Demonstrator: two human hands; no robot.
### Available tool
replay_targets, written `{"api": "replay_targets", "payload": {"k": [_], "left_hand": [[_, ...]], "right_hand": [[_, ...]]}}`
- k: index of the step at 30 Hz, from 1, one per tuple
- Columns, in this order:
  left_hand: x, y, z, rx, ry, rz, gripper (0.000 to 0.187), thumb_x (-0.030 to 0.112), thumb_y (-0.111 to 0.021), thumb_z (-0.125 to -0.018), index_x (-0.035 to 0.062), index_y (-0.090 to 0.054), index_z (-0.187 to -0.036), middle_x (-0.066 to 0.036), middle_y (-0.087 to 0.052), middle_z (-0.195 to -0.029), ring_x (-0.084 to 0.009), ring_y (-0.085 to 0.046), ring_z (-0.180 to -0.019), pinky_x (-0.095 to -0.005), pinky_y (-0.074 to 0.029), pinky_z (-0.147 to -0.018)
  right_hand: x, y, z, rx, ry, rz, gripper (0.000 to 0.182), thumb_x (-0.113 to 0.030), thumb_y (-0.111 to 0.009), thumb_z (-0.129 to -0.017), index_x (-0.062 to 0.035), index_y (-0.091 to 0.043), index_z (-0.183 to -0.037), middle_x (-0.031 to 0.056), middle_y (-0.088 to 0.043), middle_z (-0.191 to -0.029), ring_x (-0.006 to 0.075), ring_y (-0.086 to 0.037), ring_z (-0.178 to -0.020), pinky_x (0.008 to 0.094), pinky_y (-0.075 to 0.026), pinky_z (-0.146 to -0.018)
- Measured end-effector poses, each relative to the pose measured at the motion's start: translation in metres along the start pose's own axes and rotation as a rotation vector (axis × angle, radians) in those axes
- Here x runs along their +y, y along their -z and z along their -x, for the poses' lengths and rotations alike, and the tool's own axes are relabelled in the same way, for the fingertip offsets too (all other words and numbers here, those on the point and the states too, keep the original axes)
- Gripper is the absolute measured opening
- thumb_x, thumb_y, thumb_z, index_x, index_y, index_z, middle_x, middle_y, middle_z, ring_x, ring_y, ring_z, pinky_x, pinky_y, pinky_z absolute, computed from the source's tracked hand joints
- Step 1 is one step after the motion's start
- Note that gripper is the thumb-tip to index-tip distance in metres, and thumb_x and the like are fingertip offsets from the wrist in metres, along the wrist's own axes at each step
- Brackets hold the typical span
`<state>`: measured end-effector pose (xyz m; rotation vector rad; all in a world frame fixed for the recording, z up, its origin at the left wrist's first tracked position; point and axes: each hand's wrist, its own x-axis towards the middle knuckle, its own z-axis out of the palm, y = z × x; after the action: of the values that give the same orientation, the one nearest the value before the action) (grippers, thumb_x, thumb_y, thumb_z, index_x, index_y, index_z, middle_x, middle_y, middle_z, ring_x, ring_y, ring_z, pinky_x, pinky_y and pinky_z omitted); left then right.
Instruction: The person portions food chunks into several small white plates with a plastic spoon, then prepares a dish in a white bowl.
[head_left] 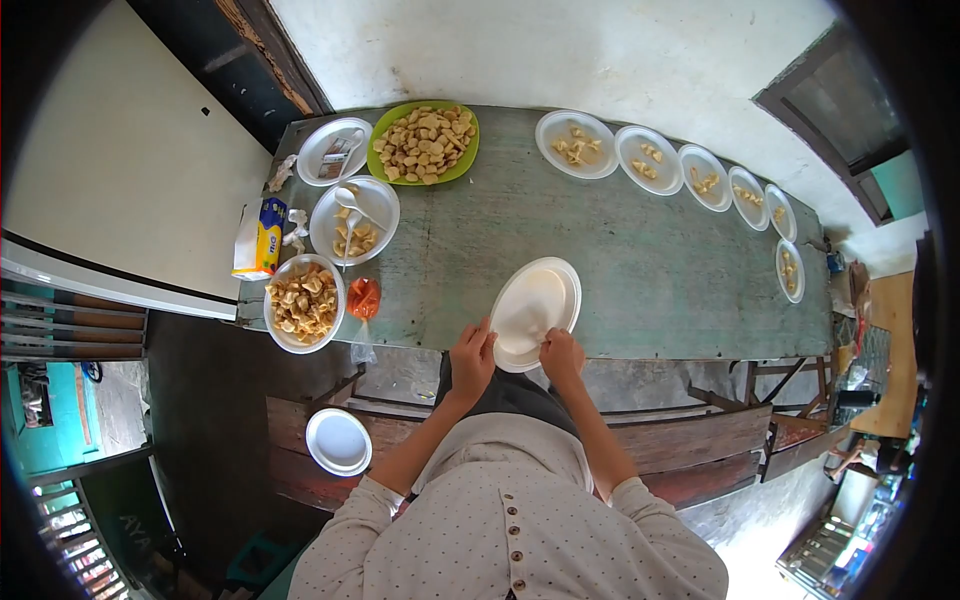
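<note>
A white oval plate (536, 300) is held at the front edge of the green table (480, 230), tilted up a little. My left hand (472, 362) grips its left rim with closed fingers. On the other side, my right hand (562, 356) is closed at the plate's lower right rim; the fingers are curled, and a small pale patch beside them on the plate is too unclear to name. Left of the hands lie a bag of red sauce (363, 298) and a white bowl of brown fried pieces (303, 303).
A green plate of pale chunks (423, 144), a plate with spoons (355, 222), another white plate (334, 152) and a yellow-blue box (262, 238) stand at left. Several plates with small portions (577, 145) line the back right. White plates (339, 442) rest on the bench (690, 440).
</note>
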<state>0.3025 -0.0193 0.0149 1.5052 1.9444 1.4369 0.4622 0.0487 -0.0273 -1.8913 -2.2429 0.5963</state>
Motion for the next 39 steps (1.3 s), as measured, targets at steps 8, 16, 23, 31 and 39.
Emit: {"api": "replay_targets", "payload": {"k": [8,16,23,31,39], "left_hand": [[0.005,-0.004,0.007,0.047,0.082,-0.006,0.027,0.004,-0.060,-0.078,-0.0050,-0.057,-0.103,-0.013,-0.049,-0.068,-0.0193,-0.048,-0.051,-0.0279,-0.038,-0.047],[-0.017,-0.005,0.010,0.014,0.267,0.086,0.030,0.004,-0.059,-0.080,-0.0065,-0.055,-0.107,-0.011,-0.053,-0.071,-0.0166,-0.057,-0.058,-0.0265,-0.044,-0.047],[-0.087,-0.030,0.051,0.059,0.567,0.200,0.034,0.008,-0.059,-0.081,-0.0045,-0.054,-0.112,-0.013,-0.057,-0.078,-0.0198,-0.056,-0.059,-0.0282,-0.046,-0.054],[-0.078,-0.027,0.058,0.017,0.753,0.336,0.037,0.009,-0.060,-0.081,-0.0043,-0.053,-0.114,-0.011,-0.056,-0.072,-0.0156,-0.055,-0.059,-0.0276,-0.047,-0.054],[-0.107,-0.036,0.068,-0.042,0.575,0.243,0.035,0.007,-0.056,-0.083,-0.0047,-0.049,-0.116,-0.009,-0.051,-0.081,-0.0148,-0.056,-0.067,-0.0300,-0.057,-0.052]], "right_hand": [[-0.023,0.002,0.015,-0.173,0.099,-0.258,0.014,-0.014,-0.060,-0.068,-0.0009,-0.061,-0.072,0.0153,-0.061,-0.066,0.0289,-0.060,-0.061,0.0364,-0.047,-0.056],[-0.029,0.003,-0.006,-0.689,-0.091,-1.099,0.018,-0.014,-0.064,-0.071,0.0026,-0.059,-0.075,0.0078,-0.056,-0.059,0.0104,-0.053,-0.056,0.0253,-0.044,-0.053],[-0.007,-0.001,-0.031,0.120,0.080,-0.313,0.011,-0.014,-0.061,-0.075,-0.0027,-0.058,-0.077,0.0096,-0.061,-0.065,0.0206,-0.059,-0.056,0.0308,-0.047,-0.055],[-0.009,0.000,-0.076,0.312,0.077,-0.307,0.010,-0.013,-0.055,-0.078,-0.0049,-0.057,-0.083,0.0130,-0.060,-0.072,0.0305,-0.059,-0.066,0.0395,-0.045,-0.057],[-0.064,-0.015,-0.096,0.154,0.091,-0.109,0.009,-0.007,-0.048,-0.079,-0.0062,-0.053,-0.087,0.0148,-0.057,-0.084,0.0352,-0.058,-0.076,0.0441,-0.047,-0.061]]}}
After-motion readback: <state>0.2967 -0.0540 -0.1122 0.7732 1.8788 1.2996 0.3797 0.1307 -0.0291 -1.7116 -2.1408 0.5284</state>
